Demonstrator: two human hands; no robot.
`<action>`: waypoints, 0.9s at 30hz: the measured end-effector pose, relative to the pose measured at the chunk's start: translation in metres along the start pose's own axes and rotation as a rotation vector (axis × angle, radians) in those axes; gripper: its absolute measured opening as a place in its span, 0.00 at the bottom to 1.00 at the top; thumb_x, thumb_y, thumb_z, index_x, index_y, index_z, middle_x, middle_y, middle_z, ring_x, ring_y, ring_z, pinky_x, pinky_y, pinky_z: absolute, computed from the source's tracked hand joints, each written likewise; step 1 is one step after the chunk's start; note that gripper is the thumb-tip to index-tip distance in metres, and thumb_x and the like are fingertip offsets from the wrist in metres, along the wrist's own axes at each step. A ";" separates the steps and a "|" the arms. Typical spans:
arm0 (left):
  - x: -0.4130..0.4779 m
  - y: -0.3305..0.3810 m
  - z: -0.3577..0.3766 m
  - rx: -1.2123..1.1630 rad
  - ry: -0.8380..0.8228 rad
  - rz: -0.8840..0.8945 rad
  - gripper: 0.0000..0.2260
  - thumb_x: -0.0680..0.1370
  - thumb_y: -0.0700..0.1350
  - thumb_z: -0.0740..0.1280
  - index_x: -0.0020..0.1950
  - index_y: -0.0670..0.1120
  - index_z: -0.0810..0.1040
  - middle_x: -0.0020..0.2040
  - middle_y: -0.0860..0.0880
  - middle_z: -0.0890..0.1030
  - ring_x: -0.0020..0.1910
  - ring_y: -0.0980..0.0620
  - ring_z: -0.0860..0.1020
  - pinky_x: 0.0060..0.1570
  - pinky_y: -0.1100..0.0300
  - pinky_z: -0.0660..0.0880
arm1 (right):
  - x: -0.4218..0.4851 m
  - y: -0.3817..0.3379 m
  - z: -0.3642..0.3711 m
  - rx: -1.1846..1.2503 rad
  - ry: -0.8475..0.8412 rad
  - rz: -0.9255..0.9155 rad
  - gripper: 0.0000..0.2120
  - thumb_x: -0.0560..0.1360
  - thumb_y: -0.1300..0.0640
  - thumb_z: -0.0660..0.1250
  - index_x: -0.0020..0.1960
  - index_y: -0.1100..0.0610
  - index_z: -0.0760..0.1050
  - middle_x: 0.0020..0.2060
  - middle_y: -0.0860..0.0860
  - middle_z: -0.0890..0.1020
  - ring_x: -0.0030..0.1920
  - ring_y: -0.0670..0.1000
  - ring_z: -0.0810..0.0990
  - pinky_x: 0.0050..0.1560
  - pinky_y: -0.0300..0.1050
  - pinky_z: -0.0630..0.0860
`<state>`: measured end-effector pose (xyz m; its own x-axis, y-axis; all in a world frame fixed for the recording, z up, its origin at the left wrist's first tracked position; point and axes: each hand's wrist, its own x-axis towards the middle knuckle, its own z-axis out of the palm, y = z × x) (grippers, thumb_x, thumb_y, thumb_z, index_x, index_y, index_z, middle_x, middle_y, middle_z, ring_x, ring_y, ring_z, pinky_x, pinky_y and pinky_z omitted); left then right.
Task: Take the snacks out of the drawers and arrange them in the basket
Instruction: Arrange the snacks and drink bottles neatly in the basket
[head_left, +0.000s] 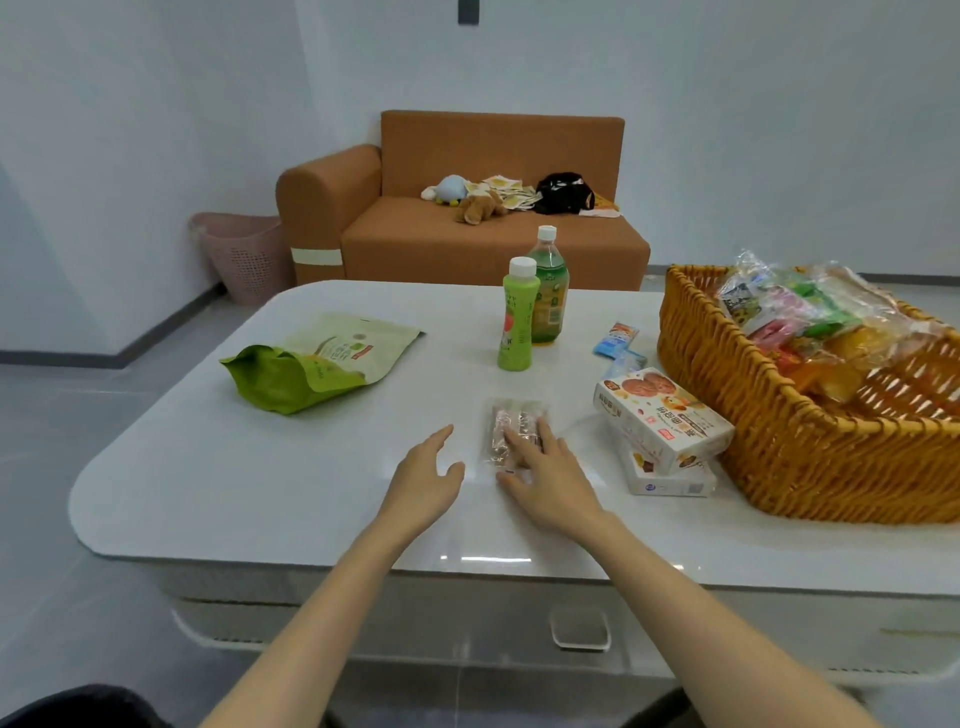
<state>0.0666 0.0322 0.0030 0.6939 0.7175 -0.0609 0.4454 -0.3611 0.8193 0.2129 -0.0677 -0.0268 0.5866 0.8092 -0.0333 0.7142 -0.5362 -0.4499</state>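
- A person's right hand (550, 483) rests on a clear-wrapped snack packet (506, 421) lying on the white table (260, 467). Its fingers (524, 441) lie flat on the wrapper and are not yet closed round it.
- The left hand (426, 473) hovers just beside the packet, fingers released and holding nothing.
- The slick film probably calls for a thumb under the near edge and a pinch before lifting. The packet then goes right, past the stacked biscuit boxes (660, 415), into the wicker basket (691, 332), which already holds bright wrapped snacks.
- Two green bottles (517, 322), a green pouch (317, 358) and small blue sachets (615, 338) also lie on the glossy table.
- Behind stand an orange sofa (493, 244) strewn with soft toys and a pink hamper (244, 254), against pale walls.
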 end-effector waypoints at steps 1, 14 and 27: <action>0.003 -0.001 0.000 0.017 0.000 0.018 0.24 0.81 0.44 0.61 0.76 0.53 0.59 0.75 0.49 0.64 0.72 0.50 0.65 0.69 0.57 0.63 | 0.002 0.001 0.001 0.025 0.020 -0.007 0.30 0.78 0.43 0.60 0.77 0.42 0.54 0.78 0.52 0.47 0.77 0.58 0.52 0.75 0.51 0.56; 0.026 0.007 0.028 0.407 -0.273 0.112 0.42 0.73 0.56 0.69 0.79 0.55 0.45 0.79 0.47 0.43 0.77 0.43 0.40 0.75 0.47 0.46 | -0.026 0.039 -0.074 0.068 0.272 -0.052 0.20 0.77 0.54 0.65 0.68 0.46 0.71 0.73 0.46 0.67 0.73 0.48 0.62 0.71 0.48 0.61; 0.040 0.023 0.050 0.503 -0.086 0.010 0.31 0.75 0.50 0.66 0.76 0.55 0.59 0.76 0.42 0.55 0.70 0.37 0.62 0.65 0.51 0.65 | -0.004 0.090 -0.103 -0.292 0.217 0.331 0.35 0.73 0.27 0.50 0.75 0.43 0.57 0.73 0.55 0.62 0.69 0.62 0.61 0.68 0.60 0.56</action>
<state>0.1326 0.0230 -0.0094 0.7337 0.6691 -0.1185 0.6414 -0.6244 0.4458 0.3140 -0.1435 0.0246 0.8442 0.5318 0.0680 0.5348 -0.8264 -0.1762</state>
